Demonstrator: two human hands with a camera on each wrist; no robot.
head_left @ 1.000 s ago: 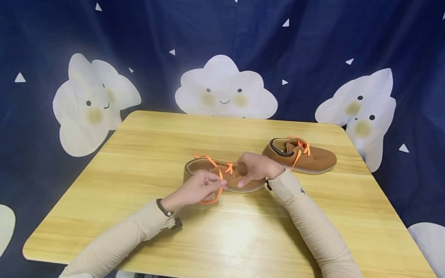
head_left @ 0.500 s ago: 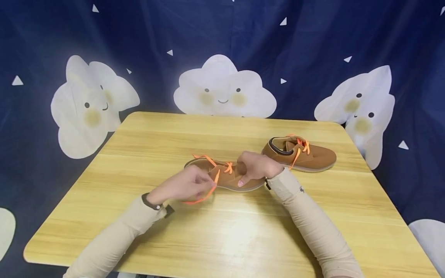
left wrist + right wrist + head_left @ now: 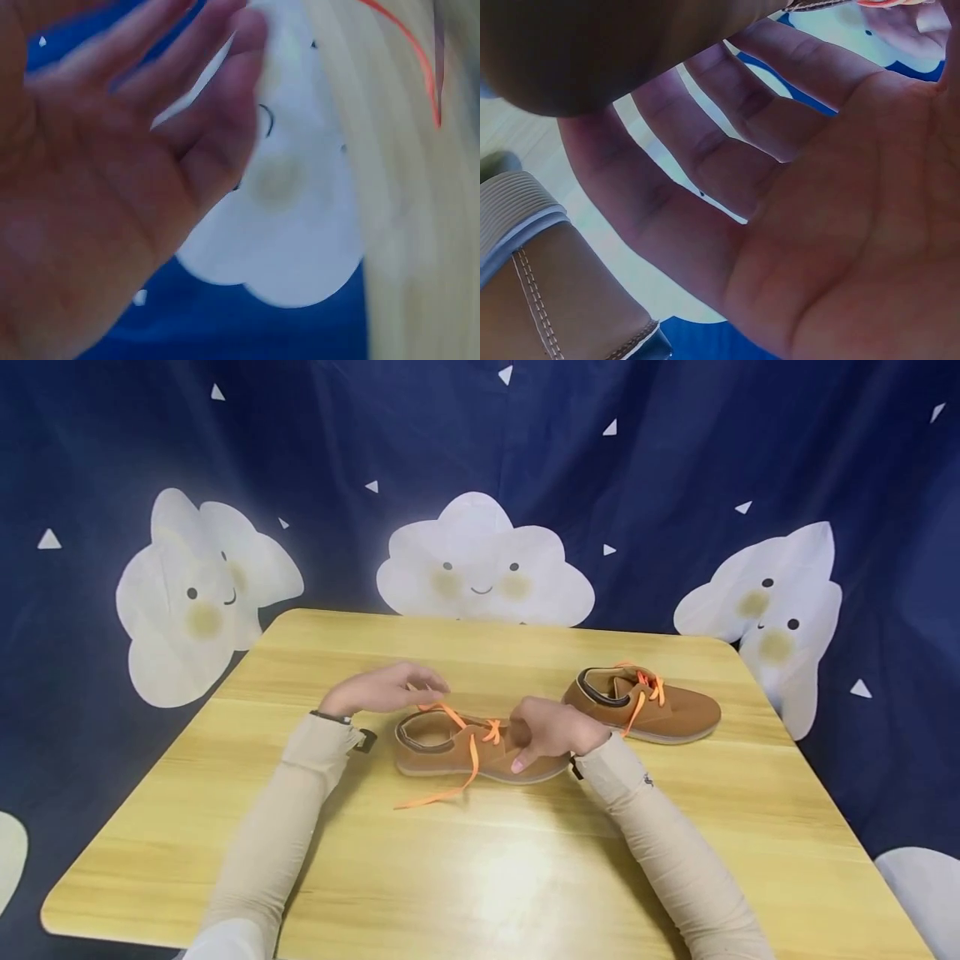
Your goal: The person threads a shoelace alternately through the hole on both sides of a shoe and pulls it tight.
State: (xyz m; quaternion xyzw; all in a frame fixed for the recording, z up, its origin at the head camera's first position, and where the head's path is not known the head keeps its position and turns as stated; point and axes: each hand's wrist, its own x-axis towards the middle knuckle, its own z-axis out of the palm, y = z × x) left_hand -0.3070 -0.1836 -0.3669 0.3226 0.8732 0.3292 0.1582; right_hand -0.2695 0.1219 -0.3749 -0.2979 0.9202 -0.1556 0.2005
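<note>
A brown shoe (image 3: 431, 764) with orange laces stands on the table, toe pointing right. My right hand (image 3: 551, 727) grips its toe, thumb on the near side and fingers along the far side. In the right wrist view the toe (image 3: 615, 52) lies against my fingertips. My left hand (image 3: 386, 687) hovers over the heel's far side, fingers loosely extended, fingertips right at the far lace end (image 3: 452, 716). The left wrist view shows its palm (image 3: 97, 180) holding nothing. The near shoelace (image 3: 474, 760) hangs down the shoe's side and trails onto the table.
A second brown shoe (image 3: 682, 706), also laced in orange, stands behind and to the right, close to my right wrist. Beneath everything is a wooden table (image 3: 360, 877). A blue curtain (image 3: 337, 427) with white clouds hangs behind it.
My left hand has let go of the near shoelace and moved away over the heel to its far side. That lace now lies on the table. My right hand keeps its grip.
</note>
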